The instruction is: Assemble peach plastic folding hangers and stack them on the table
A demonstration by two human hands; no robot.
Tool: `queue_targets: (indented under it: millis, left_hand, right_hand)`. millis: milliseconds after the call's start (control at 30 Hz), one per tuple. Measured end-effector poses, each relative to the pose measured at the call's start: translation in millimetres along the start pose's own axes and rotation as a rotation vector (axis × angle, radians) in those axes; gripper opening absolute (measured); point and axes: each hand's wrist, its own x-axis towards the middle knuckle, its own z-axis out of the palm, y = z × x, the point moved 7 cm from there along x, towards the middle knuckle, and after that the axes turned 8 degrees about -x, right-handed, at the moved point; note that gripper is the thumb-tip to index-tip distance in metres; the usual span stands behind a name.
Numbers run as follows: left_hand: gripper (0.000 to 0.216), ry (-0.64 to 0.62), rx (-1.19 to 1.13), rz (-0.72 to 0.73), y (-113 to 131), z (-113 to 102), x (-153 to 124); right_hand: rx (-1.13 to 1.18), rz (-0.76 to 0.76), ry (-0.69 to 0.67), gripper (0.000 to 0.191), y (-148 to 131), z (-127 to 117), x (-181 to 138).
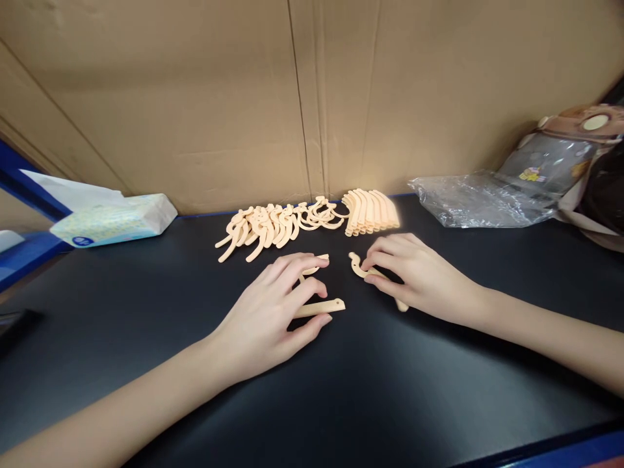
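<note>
My left hand (283,309) hovers low over the table with fingers bent and apart. Between its thumb and index finger is a flat wooden strip (322,307) with a small hole near its tip; the other end is hidden by the hand. A curved wooden piece (322,261) shows partly beneath the upper fingers. Opposite, my right hand (407,273) has its fingers closed on a hook-shaped wooden piece (357,265), whose curled end points left. Its straight tail (402,305) comes out under the hand.
Behind my hands lie a pile of curved wooden pieces (266,227), several ring-like pieces (319,214) and a neat stack of curved strips (370,211). A tissue pack (117,220) stands left; clear plastic (482,198) and a bottle (550,159) sit right. Cardboard (234,97) walls the back.
</note>
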Motion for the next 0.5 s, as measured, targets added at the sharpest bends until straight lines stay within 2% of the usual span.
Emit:
queue_targets:
  millis: [233, 367, 500]
  left_hand:
    - [0.012, -0.104, -0.106, -0.102, -9, 9, -1]
    - [0.015, -0.147, -0.113, -0.173, -14, 13, -3]
    - [0.016, -0.159, -0.115, -0.181, -14, 13, -2]
  right_hand:
    - [0.033, -0.037, -0.005, 0.031, -4, 2, -1]
    - [0.078, -0.018, -0.007, 0.028, -6, 1, 0]
    - [0.101, 0.001, 0.029, 0.019, -7, -1, 1]
